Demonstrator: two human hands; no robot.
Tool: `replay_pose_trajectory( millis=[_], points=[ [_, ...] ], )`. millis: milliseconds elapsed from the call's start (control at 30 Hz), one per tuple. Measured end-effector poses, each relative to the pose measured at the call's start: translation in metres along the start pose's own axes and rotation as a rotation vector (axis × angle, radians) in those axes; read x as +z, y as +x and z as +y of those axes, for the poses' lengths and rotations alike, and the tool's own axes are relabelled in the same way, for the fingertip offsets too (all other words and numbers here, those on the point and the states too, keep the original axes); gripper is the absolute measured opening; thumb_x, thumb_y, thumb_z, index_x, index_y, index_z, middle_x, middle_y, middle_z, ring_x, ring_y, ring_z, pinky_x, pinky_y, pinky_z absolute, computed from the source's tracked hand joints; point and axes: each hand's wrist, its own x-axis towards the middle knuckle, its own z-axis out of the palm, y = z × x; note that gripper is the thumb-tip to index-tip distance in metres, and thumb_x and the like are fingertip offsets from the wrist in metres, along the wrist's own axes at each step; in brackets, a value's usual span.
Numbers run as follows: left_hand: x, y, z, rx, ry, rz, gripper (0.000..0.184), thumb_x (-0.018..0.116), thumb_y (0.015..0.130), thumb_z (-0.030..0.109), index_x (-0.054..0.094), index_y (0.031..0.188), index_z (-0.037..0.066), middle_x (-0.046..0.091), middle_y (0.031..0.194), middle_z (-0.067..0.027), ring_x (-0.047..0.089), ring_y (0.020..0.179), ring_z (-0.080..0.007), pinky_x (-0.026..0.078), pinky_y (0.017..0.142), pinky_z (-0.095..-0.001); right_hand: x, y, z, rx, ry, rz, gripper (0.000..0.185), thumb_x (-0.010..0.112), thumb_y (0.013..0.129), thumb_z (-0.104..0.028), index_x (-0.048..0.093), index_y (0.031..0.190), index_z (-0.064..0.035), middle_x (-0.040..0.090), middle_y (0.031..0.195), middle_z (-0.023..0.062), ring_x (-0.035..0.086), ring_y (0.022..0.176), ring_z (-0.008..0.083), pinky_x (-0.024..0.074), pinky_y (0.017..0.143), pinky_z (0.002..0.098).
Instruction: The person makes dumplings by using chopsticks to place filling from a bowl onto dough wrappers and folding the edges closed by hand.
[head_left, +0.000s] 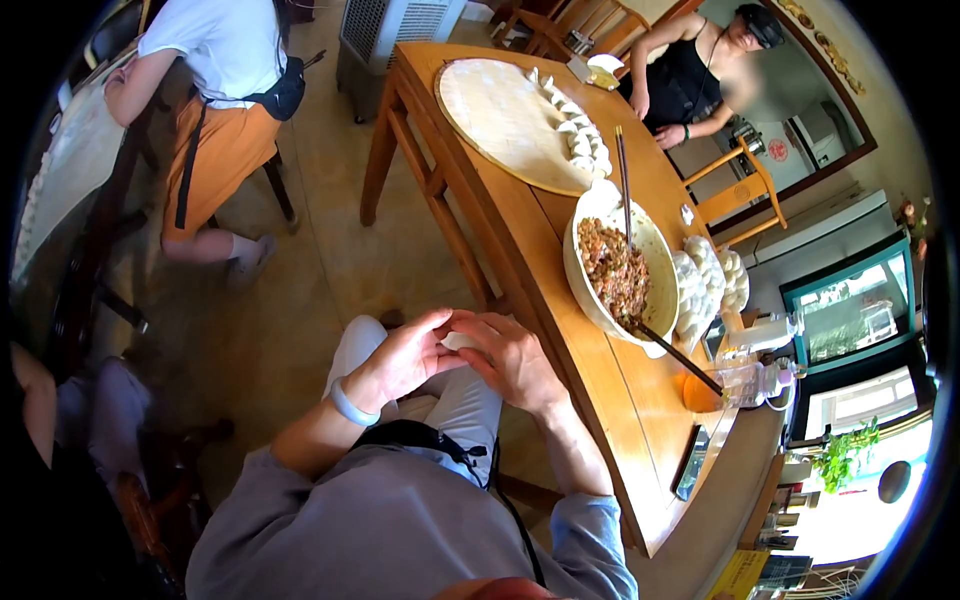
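Over my lap, my left hand (pixel 405 360) and my right hand (pixel 512 365) come together around a small white dumpling (pixel 460 341). Fingers of both hands are curled on it, so only part of its pale dough shows. To the right on the table stands a large white bowl (pixel 660 262) with minced filling (pixel 612 270) in it. One pair of chopsticks (pixel 624 185) leans in the bowl, and a dark stick-like handle (pixel 680 355) slants out over its near rim. Farther off, a round floured board (pixel 500 110) carries several finished dumplings (pixel 580 135) along its right side.
The wooden table (pixel 590 400) also bears bagged white items (pixel 700 285), a jar of amber liquid (pixel 715 388) and a phone (pixel 691 462). A person in black (pixel 690 85) is at its far side. Another in orange (pixel 225 150) works at a left table. An air cooler (pixel 395 40) stands behind.
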Motion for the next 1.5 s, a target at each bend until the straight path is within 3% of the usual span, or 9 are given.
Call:
replay_pose_trajectory(
  millis=[233, 400, 633, 800, 967, 1133, 1233, 1300, 1500],
  points=[
    [-0.015, 0.011, 0.022, 0.093, 0.120, -0.037, 0.032, 0.038, 0.091, 0.012, 0.047, 0.117, -0.005, 0.053, 0.115, -0.0150, 0.053, 0.106, -0.0217, 0.044, 0.095, -0.0334, -0.017, -0.017, 0.000, 0.041, -0.096, 0.256, 0.042, 0.068, 0.072, -0.005, 0.055, 0.112, -0.0041, 0.055, 0.110, 0.0135, 0.056, 0.098, 0.0310, 0.0481, 0.082, 0.0371],
    [-0.010, 0.052, 0.055, 0.191, 0.347, -0.001, 0.033, 0.042, 0.084, -0.004, 0.047, 0.116, -0.005, 0.051, 0.116, -0.0137, 0.052, 0.109, -0.0220, 0.042, 0.099, -0.0322, -0.030, -0.078, 0.002, 0.279, -0.284, 0.458, 0.029, 0.062, 0.075, -0.001, 0.059, 0.104, -0.0024, 0.060, 0.102, 0.0156, 0.060, 0.091, 0.0313, 0.0493, 0.078, 0.0369],
    [0.006, 0.171, 0.102, 0.395, 0.685, -0.033, 0.034, 0.051, 0.081, 0.001, 0.049, 0.115, -0.004, 0.052, 0.112, -0.0129, 0.053, 0.107, -0.0204, 0.043, 0.096, -0.0326, -0.025, -0.196, 0.026, 0.671, -0.591, 0.758, 0.021, 0.056, 0.076, 0.003, 0.061, 0.097, -0.0012, 0.062, 0.091, 0.0161, 0.062, 0.081, 0.0301, 0.0498, 0.069, 0.0365],
    [0.011, 0.265, 0.115, 0.384, 0.758, 0.043, 0.028, 0.056, 0.080, 0.006, 0.053, 0.106, -0.003, 0.057, 0.101, -0.0106, 0.056, 0.099, -0.0173, 0.046, 0.089, -0.0274, -0.014, -0.242, 0.043, 0.826, -0.601, 0.855, 0.017, 0.052, 0.081, 0.000, 0.061, 0.096, 0.0004, 0.062, 0.086, 0.0152, 0.061, 0.070, 0.0262, 0.0492, 0.060, 0.0330],
    [0.000, 0.346, 0.137, 0.416, 0.990, 0.136, 0.023, 0.056, 0.075, 0.005, 0.057, 0.096, -0.002, 0.058, 0.092, -0.0093, 0.057, 0.086, -0.0155, 0.048, 0.076, -0.0254, -0.015, -0.235, 0.044, 0.712, -0.730, 0.801, 0.017, 0.054, 0.078, 0.002, 0.061, 0.094, -0.0001, 0.061, 0.083, 0.0148, 0.060, 0.068, 0.0264, 0.0481, 0.058, 0.0330],
    [0.015, 0.398, 0.148, 0.469, 1.288, 0.561, 0.023, 0.055, 0.072, 0.003, 0.060, 0.094, 0.002, 0.062, 0.085, -0.0091, 0.059, 0.078, -0.0192, 0.048, 0.070, -0.0303, -0.016, -0.232, 0.042, 0.738, -0.672, 0.773, 0.018, 0.055, 0.076, 0.003, 0.061, 0.092, -0.0009, 0.060, 0.078, 0.0132, 0.056, 0.064, 0.0263, 0.0454, 0.057, 0.0344],
    [0.008, 0.437, 0.157, 0.527, 1.358, 0.670, 0.020, 0.057, 0.072, 0.008, 0.064, 0.092, 0.007, 0.065, 0.090, -0.0114, 0.063, 0.083, -0.0217, 0.049, 0.072, -0.0314, -0.021, -0.227, 0.043, 0.750, -0.692, 0.745, 0.016, 0.056, 0.076, -0.001, 0.061, 0.091, -0.0010, 0.059, 0.078, 0.0127, 0.055, 0.062, 0.0267, 0.0441, 0.055, 0.0355],
    [0.010, 0.457, 0.166, 0.482, 1.410, 0.700, 0.018, 0.058, 0.075, 0.012, 0.064, 0.092, 0.009, 0.065, 0.093, -0.0119, 0.062, 0.089, -0.0226, 0.048, 0.078, -0.0321, -0.032, -0.213, 0.027, 0.860, -0.541, 0.767, 0.016, 0.058, 0.081, -0.007, 0.064, 0.094, -0.0034, 0.062, 0.090, 0.0175, 0.060, 0.079, 0.0313, 0.0489, 0.073, 0.0397],
    [0.005, 0.505, 0.160, 0.595, 1.475, 0.705, 0.023, 0.057, 0.075, 0.010, 0.064, 0.097, 0.008, 0.064, 0.100, -0.0139, 0.060, 0.096, -0.0275, 0.047, 0.082, -0.0331, -0.043, -0.207, 0.037, 0.756, -0.574, 0.775, 0.010, 0.060, 0.075, -0.002, 0.064, 0.084, 0.0015, 0.062, 0.079, 0.0161, 0.060, 0.069, 0.0315, 0.0503, 0.064, 0.0379]
  ],
)
